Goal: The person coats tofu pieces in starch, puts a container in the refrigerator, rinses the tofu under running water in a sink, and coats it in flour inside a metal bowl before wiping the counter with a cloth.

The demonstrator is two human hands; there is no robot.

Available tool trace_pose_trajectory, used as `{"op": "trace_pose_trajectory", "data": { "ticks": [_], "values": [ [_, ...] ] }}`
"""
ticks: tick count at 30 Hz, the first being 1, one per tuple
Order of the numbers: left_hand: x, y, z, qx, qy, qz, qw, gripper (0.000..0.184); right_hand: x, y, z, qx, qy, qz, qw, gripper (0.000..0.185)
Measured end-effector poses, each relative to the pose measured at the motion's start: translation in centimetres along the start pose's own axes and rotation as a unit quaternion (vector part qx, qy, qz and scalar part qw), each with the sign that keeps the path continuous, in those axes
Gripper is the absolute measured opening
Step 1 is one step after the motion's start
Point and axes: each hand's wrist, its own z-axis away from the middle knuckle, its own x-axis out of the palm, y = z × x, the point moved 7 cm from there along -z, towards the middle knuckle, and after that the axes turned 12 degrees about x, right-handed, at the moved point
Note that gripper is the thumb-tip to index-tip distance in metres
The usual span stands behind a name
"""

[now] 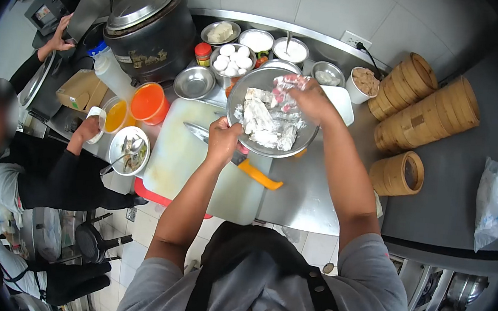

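One hand of mine, the right hand [314, 103], is closed round a pink piece [288, 87], up over the far side of a metal bowl [246, 83]; the fingers are blurry, so I cannot tell just how they grip. My left hand [224, 141] holds the bowl by its rim, on the near left side. From far off here, I think the job is only partly done. Inside the bowl, the white pieces [258, 117] look almost all covered in something like flour. The pink piece has white patches with lots of pink showing, so that seems to be the part left to cover. The covered pieces are lumpy and pale, close together, with white dust on the bowl around them. The bowl is over the right edge of the cutting board [176, 166]; I cannot tell if anything holds it up from below. A knife [256, 173] lies on the board, its yellow handle poking past that right edge. Farther out, a bowl of eggs [222, 80] and some white powder [295, 53] are near the tabletop's [310, 203] far edge, an orange tub [159, 119] sits just beside the board's far left corner, and steamer baskets [425, 126] stand past the tabletop's right edge.
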Motion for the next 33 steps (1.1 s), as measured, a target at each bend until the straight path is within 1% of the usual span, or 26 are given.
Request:
{"op": "trace_pose_trajectory", "data": {
  "ticks": [1, 4, 5, 8, 9, 10, 11, 12, 13, 14, 16, 17, 20, 21, 22, 24, 26, 27, 28, 30, 32, 33],
  "values": [
    [-0.4, 0.0, -1.0, -0.001, 0.002, 0.004, 1.000, 0.014, 0.0, -1.3, -1.3, -0.025, -0.028, 0.032, 0.999, 0.029],
    [-1.8, 0.5, -2.8, 0.012, 0.017, -0.005, 1.000, 0.014, -0.1, -3.9, -3.4, -0.009, -0.043, -0.065, 0.997, 0.030],
    [-2.5, 0.6, -2.9, 0.010, 0.026, -0.011, 1.000, 0.014, -0.7, -3.7, -5.1, -0.016, -0.025, -0.067, 0.997, 0.031],
    [-5.3, 1.0, -2.4, 0.008, 0.040, -0.029, 0.999, 0.015, -1.8, -2.8, -10.0, 0.004, 0.075, 0.077, 0.994, 0.032],
    [-6.1, 1.0, -2.3, 0.011, 0.041, -0.031, 0.999, 0.015, -1.7, -1.9, -11.5, 0.035, 0.087, 0.168, 0.981, 0.039],
    [-6.9, 1.2, -2.1, 0.014, 0.043, -0.033, 0.998, 0.016, -1.8, -0.8, -14.7, -0.039, 0.104, 0.283, 0.953, 0.041],
    [-7.6, 1.3, -1.8, 0.012, 0.049, -0.038, 0.998, 0.016, -1.9, 1.7, -18.8, -0.112, 0.118, 0.393, 0.905, 0.043],
    [-8.3, 1.5, -1.5, 0.010, 0.056, -0.041, 0.998, 0.016, -0.8, 1.5, -19.1, -0.183, 0.130, 0.496, 0.839, 0.045],
    [-8.8, 1.7, -1.4, 0.009, 0.062, -0.045, 0.997, 0.016, -0.1, 2.5, -20.0, -0.169, 0.090, 0.515, 0.836, 0.047],
    [-9.2, 1.8, -1.3, 0.005, 0.061, -0.047, 0.997, 0.016, -0.2, 3.7, -20.9, -0.107, 0.083, 0.515, 0.846, 0.046],
    [-9.8, 1.9, -1.1, -0.002, 0.061, -0.051, 0.997, 0.016, 0.7, 2.8, -17.9, 0.017, 0.069, 0.510, 0.857, 0.044],
    [-9.9, 1.9, -1.1, -0.006, 0.057, -0.055, 0.997, 0.017, 1.0, 1.5, -16.3, -0.030, 0.121, 0.491, 0.862, 0.040],
    [-9.6, 2.3, -1.4, 0.002, 0.059, -0.069, 0.996, 0.017, -1.4, 2.4, -17.6, -0.070, 0.181, 0.347, 0.918, 0.038],
    [-9.3, 2.2, -1.7, 0.003, 0.061, -0.068, 0.996, 0.018, -1.4, 0.3, -15.7, -0.105, 0.193, 0.318, 0.922, 0.037],
    [-8.7, 2.0, -2.2, 0.006, 0.061, -0.065, 0.996, 0.019, -1.8, 0.1, -15.4, -0.029, 0.175, 0.180, 0.967, 0.035],
    [-7.1, 1.8, -3.3, 0.025, 0.064, -0.058, 0.996, 0.019, -0.3, -3.9, -10.8, -0.018, 0.179, 0.103, 0.978, 0.034],
    [-4.9, 1.9, -4.2, 0.059, 0.071, -0.050, 0.995, 0.017, 1.5, -5.0, -9.3, -0.033, 0.146, 0.224, 0.963, 0.037],
    [-3.8, 1.9, -4.7, 0.062, 0.072, -0.035, 0.995, 0.017, 3.9, -6.2, -7.4, -0.116, 0.135, 0.388, 0.904, 0.042],
    [-2.7, 1.9, -5.0, 0.065, 0.072, -0.019, 0.995, 0.016, 5.2, -5.9, -6.4, -0.058, 0.141, 0.493, 0.857, 0.043],
    [-1.1, 1.9, -5.1, 0.062, 0.071, 0.003, 0.996, 0.015, 6.7, -2.7, -7.5, -0.039, 0.120, 0.545, 0.829, 0.043],
    [-0.3, 1.8, -5.1, 0.051, 0.071, 0.015, 0.996, 0.014, 5.9, -0.8, -8.5, -0.054, 0.142, 0.489, 0.859, 0.047],
    [-0.3, 1.8, -5.0, 0.051, 0.067, 0.012, 0.996, 0.014, 5.6, -1.1, -8.1, -0.061, 0.151, 0.461, 0.872, 0.049]
  ]
}}
